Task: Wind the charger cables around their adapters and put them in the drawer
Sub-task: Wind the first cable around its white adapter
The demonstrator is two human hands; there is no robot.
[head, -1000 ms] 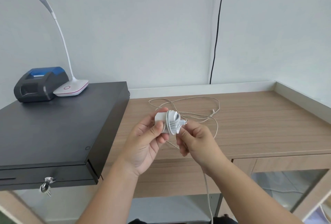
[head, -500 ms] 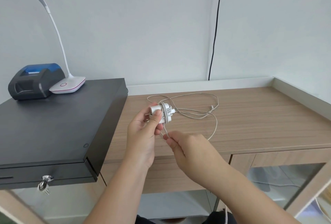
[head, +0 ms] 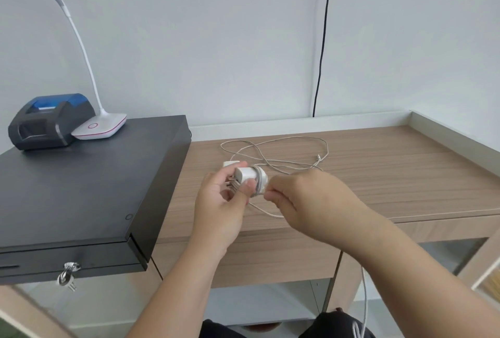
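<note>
Our left hand (head: 221,197) grips white adapter (head: 244,174), several cable turns round it. Our right hand (head: 305,197) pinches cable (head: 273,145) just beside adapter, above wooden desk (head: 392,170).

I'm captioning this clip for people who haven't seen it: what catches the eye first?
Two hands at centre: the left hand grips a white adapter while the right hand pinches its cable wound round it. Behind, a loose white cable sprawls on the wooden desk. Left stands a black cash drawer, keys in its lock.

Wood counter (head: 392,175): loose white cable (head: 273,145), black cash drawer (head: 81,189).
</note>
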